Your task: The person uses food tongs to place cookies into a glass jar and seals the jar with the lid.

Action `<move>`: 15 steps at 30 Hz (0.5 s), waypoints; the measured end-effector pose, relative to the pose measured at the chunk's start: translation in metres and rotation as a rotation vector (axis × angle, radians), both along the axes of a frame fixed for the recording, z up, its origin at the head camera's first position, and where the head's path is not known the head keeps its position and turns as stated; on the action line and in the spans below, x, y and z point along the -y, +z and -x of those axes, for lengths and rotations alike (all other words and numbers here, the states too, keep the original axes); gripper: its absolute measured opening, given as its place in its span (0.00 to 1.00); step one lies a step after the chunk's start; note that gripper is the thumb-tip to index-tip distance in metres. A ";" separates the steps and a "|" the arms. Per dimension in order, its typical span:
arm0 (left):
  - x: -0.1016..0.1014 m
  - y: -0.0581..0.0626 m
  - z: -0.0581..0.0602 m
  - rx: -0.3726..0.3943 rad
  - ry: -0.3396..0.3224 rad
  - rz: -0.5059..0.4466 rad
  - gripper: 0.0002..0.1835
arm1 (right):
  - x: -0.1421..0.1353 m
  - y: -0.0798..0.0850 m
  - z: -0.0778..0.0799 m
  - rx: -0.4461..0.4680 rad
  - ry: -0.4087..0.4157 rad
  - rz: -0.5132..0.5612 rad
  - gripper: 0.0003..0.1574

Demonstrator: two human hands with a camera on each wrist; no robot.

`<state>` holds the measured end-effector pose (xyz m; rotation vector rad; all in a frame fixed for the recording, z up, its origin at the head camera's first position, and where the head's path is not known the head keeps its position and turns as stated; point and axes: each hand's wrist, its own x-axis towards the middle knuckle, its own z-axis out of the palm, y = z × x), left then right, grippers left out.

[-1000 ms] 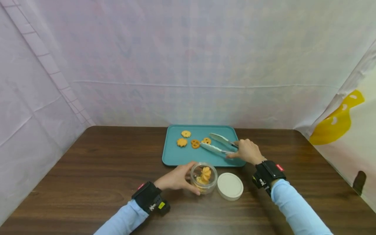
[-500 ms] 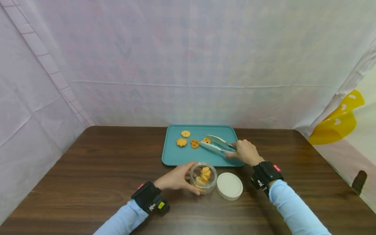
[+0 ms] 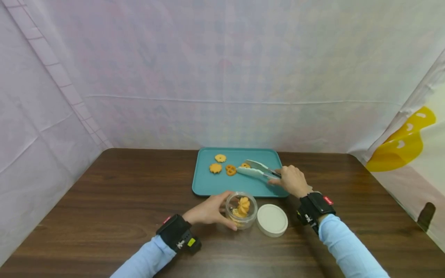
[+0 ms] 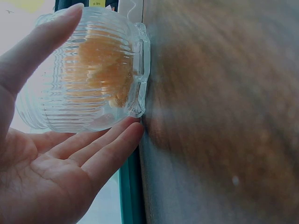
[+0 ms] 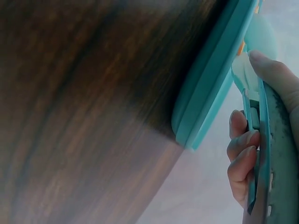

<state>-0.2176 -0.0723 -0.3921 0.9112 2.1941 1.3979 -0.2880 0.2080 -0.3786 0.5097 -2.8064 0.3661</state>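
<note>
My left hand (image 3: 209, 209) holds a clear ribbed glass jar (image 4: 56, 109) between thumb and fingers. Inside the jar are yellow swirled cookies (image 3: 244, 205). My right hand (image 3: 294, 180) grips a pair of tongs (image 5: 264, 158) with pale tips, its fingers curled round the handles. Over the right part of a teal tray (image 3: 205, 186), the tongs' arms stand either side of a pretzel (image 3: 245, 165), which they partly hide. Just left of the tips lies a second pretzel (image 3: 231, 170). Two flower-shaped cookies, one nearer (image 3: 215, 168) and one farther back (image 3: 220, 158), lie on the tray's left half.
A round white lid (image 3: 272, 220) lies on the dark wooden table (image 3: 114, 216), right beside the jar. The tray stands near the table's back edge, with a pale cloth (image 3: 222, 77) hanging behind it. A yellow shape (image 3: 399, 148) shows on the cloth at the right.
The tongs' arms have drawn closer together around the right pretzel, covering more of it. My right hand has shifted slightly left. The left hand and jar have stayed put.
</note>
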 end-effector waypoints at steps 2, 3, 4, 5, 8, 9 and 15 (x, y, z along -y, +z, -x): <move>0.000 0.000 0.000 -0.002 -0.002 -0.002 0.42 | -0.001 0.000 -0.001 -0.009 -0.004 0.010 0.33; 0.000 0.000 0.001 -0.004 -0.003 -0.001 0.41 | -0.002 0.000 -0.001 -0.010 -0.011 0.017 0.33; 0.000 0.000 0.001 -0.005 -0.003 -0.002 0.41 | -0.003 0.000 -0.001 -0.012 -0.013 0.022 0.34; 0.000 0.000 0.001 -0.006 -0.005 -0.002 0.41 | -0.004 0.000 -0.002 -0.009 -0.015 0.033 0.34; 0.000 0.000 0.001 -0.013 -0.006 0.001 0.41 | -0.007 0.001 -0.004 0.011 -0.024 0.066 0.35; 0.000 0.000 0.001 -0.015 -0.006 0.001 0.41 | -0.009 0.001 -0.005 0.023 -0.026 0.074 0.35; 0.000 -0.001 0.000 -0.022 0.000 0.001 0.40 | -0.017 0.003 -0.013 0.087 0.007 0.138 0.36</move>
